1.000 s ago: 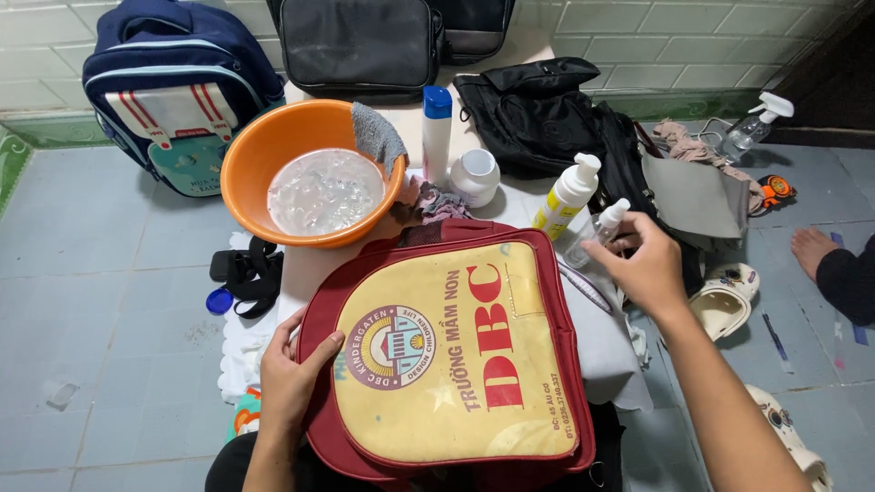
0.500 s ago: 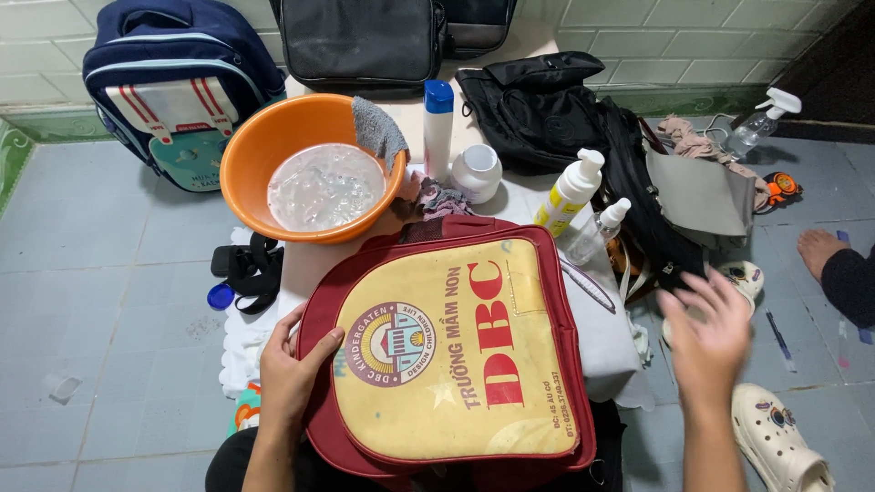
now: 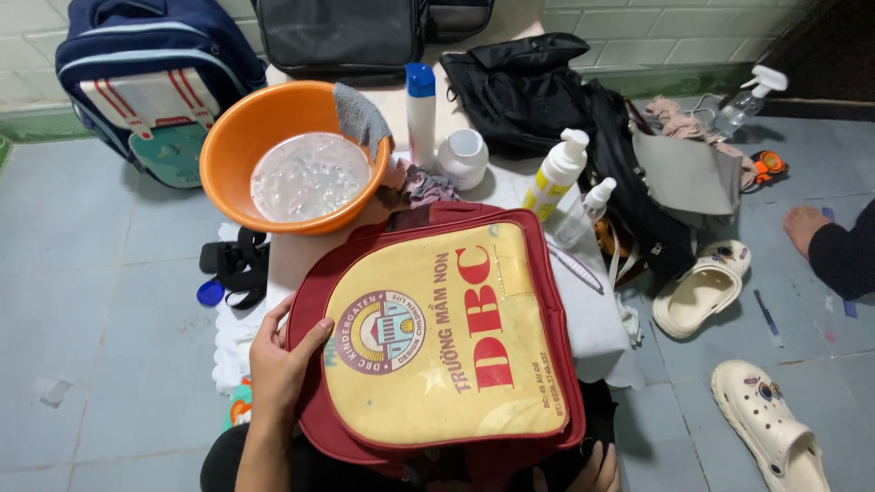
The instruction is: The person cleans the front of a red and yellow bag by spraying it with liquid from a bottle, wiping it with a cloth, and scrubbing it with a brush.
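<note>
Maroon and yellow fabric fills the middle of the view: a child's backpack (image 3: 442, 342) lies flat on the person's lap and against the near edge of the low tabletop (image 3: 597, 319), front panel up. The left hand (image 3: 281, 360) grips its left edge, fingers (image 3: 310, 339) curled over the maroon border and thumb tucked behind. A second ago the right hand was up by the small spray bottle (image 3: 583, 211) next to the yellow pump bottle (image 3: 554, 175); half a second ago it hung open over the floor to the right; now it has dropped to the bottom edge of the picture, and only a few fingertips of the right hand (image 3: 597, 472) show below the bag. The spray bottle stands where it was, so the hand has let it go and come back to the bag, which itself has not shifted. That reads as both hands now being on the backpack, with the bottles left alone.

Whether the right fingers clasp the bag's lower rim or merely rest there cannot be told, since the frame cuts them off. The backpack's bottom and its zip are out of sight too. Behind it, the orange basin (image 3: 296, 155) holds cloudy, foamy water with a grey cloth (image 3: 360, 117) draped on its rim; what lies under the foam is hidden.
</note>
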